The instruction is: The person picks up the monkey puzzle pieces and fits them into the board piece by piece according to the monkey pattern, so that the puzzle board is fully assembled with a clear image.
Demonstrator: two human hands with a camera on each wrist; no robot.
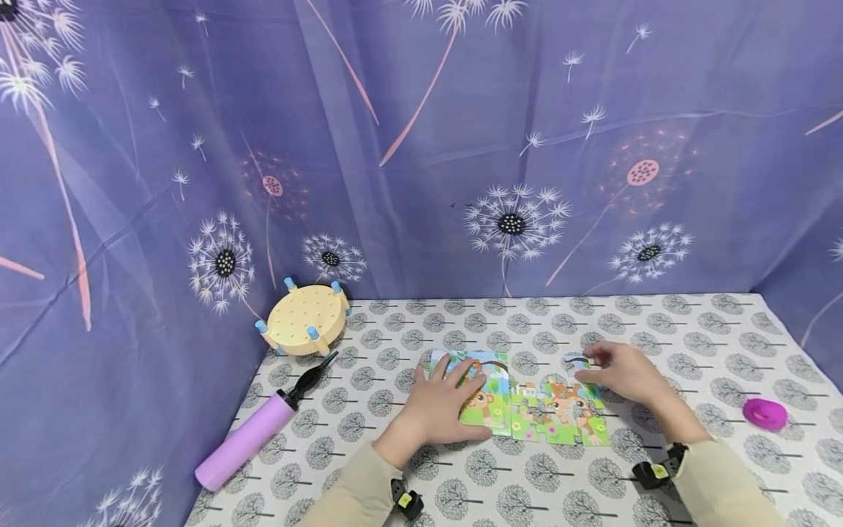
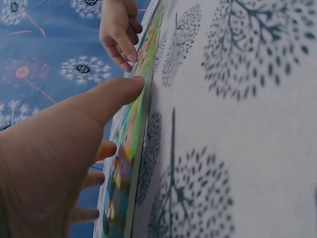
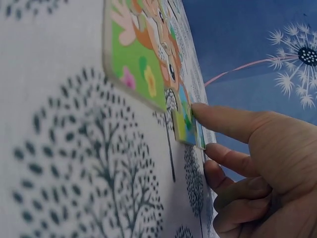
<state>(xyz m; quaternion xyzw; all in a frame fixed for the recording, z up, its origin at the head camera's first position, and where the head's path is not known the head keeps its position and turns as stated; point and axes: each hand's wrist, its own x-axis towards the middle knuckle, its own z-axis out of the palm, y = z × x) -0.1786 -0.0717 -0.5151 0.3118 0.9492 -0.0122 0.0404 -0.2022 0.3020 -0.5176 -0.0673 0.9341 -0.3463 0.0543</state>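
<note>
My left hand [image 1: 448,402] lies with spread fingers on a puzzle board [image 1: 500,419] printed with a cartoon monkey; the thumb rests along its near edge. To the right of the board, joined jigsaw pieces [image 1: 560,432] form part of a monkey picture on green. At the upper right of these, my right hand [image 1: 626,372] pinches a puzzle piece [image 1: 577,361] between thumb and index finger. In the right wrist view, this puzzle piece [image 3: 186,130] sits close over the cloth, a small gap from the flowered corner piece [image 3: 136,74]. The other right fingers are curled.
A purple hand pump [image 1: 246,439] with a black nozzle lies at the left. Behind it, a yellow pegged disc [image 1: 306,318] with blue tips leans near the curtain [image 1: 421,183]. A magenta ring-like object [image 1: 765,414] is at the far right on the tree-print cloth [image 1: 500,483].
</note>
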